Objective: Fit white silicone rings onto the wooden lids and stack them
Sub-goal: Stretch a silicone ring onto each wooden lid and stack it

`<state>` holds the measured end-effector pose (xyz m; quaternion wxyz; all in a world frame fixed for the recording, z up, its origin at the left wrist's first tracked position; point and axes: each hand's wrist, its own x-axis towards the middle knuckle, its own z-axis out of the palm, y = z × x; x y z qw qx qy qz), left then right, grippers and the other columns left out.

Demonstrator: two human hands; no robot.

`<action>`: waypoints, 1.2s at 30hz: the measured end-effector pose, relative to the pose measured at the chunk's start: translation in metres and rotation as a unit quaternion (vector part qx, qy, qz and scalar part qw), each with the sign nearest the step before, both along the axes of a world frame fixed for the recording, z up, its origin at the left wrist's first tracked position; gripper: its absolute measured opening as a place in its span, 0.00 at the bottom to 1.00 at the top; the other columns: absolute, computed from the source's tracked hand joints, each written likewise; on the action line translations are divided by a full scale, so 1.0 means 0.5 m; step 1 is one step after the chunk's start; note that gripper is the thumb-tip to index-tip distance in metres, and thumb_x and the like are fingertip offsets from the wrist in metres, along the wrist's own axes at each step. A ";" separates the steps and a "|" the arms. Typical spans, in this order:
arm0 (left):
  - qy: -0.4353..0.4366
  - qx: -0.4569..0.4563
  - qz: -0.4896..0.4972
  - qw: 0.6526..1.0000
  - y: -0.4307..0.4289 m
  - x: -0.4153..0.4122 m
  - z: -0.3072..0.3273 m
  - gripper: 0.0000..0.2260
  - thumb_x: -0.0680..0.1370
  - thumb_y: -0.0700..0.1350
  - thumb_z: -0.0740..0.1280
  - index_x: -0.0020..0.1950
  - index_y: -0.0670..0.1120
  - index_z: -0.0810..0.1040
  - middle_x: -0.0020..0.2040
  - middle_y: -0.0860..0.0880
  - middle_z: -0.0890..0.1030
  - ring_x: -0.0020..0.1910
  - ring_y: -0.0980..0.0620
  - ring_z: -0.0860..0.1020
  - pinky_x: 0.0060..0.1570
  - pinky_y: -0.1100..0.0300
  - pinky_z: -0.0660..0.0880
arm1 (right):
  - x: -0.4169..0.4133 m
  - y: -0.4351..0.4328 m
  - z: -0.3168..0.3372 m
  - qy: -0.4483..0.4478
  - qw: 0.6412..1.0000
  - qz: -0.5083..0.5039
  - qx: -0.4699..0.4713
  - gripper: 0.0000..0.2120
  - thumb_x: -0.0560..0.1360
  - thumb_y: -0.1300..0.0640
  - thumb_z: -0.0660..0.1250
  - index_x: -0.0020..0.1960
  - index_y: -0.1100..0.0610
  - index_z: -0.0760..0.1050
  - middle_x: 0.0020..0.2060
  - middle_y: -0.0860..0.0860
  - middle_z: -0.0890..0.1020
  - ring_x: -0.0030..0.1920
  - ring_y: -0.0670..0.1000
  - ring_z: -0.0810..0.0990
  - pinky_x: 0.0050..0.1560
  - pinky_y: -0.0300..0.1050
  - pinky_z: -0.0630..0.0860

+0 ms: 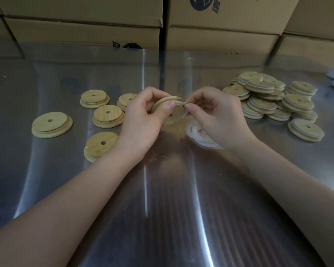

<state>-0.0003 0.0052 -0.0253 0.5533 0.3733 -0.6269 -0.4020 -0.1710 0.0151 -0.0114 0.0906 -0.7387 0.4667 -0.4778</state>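
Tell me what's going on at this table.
A person is fitting a white silicone ring onto a round wooden lid with a centre hole. The left hand grips the lid, held above the steel table, while the right hand pinches the ring at the lid's edge. Bare lids lie to the left, loose rings under the right hand, and a pile of ringed lids sits to the right.
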 end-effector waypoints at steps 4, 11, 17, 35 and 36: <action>-0.001 -0.004 -0.009 1.000 0.001 0.002 0.001 0.06 0.77 0.42 0.70 0.45 0.54 0.79 0.44 0.53 0.84 0.47 0.55 0.83 0.50 0.46 0.81 | -0.002 -0.001 0.004 0.004 1.000 0.006 0.002 0.06 0.74 0.65 0.70 0.43 0.55 0.78 0.37 0.46 0.81 0.39 0.46 0.81 0.43 0.36 0.76; 0.005 0.004 -0.018 1.000 0.006 0.002 0.008 0.07 0.77 0.40 0.70 0.46 0.53 0.79 0.45 0.52 0.84 0.48 0.55 0.82 0.52 0.49 0.81 | -0.006 -0.004 0.006 0.002 1.000 0.022 0.007 0.08 0.73 0.63 0.71 0.41 0.50 0.78 0.34 0.39 0.79 0.37 0.39 0.78 0.42 0.29 0.70; 0.020 0.030 -0.031 0.999 0.010 0.001 0.011 0.06 0.77 0.39 0.69 0.49 0.50 0.80 0.48 0.48 0.83 0.49 0.53 0.81 0.51 0.49 0.79 | -0.008 -0.005 0.006 -0.010 0.999 0.033 0.018 0.08 0.73 0.62 0.71 0.42 0.50 0.78 0.36 0.41 0.79 0.38 0.42 0.78 0.43 0.39 0.74; 0.021 0.005 -0.043 0.999 0.005 0.008 0.012 0.08 0.77 0.38 0.69 0.48 0.51 0.80 0.46 0.53 0.83 0.48 0.57 0.81 0.53 0.56 0.79 | -0.003 0.001 0.010 -0.033 0.999 0.033 0.026 0.12 0.72 0.62 0.72 0.40 0.45 0.77 0.35 0.42 0.80 0.37 0.44 0.80 0.43 0.43 0.78; 0.020 0.005 -0.044 0.999 0.006 0.008 0.013 0.08 0.77 0.37 0.69 0.48 0.51 0.80 0.47 0.53 0.83 0.48 0.57 0.81 0.53 0.55 0.79 | -0.003 0.002 0.010 -0.039 0.998 0.032 0.029 0.13 0.72 0.62 0.73 0.39 0.45 0.77 0.34 0.42 0.81 0.37 0.44 0.80 0.42 0.42 0.78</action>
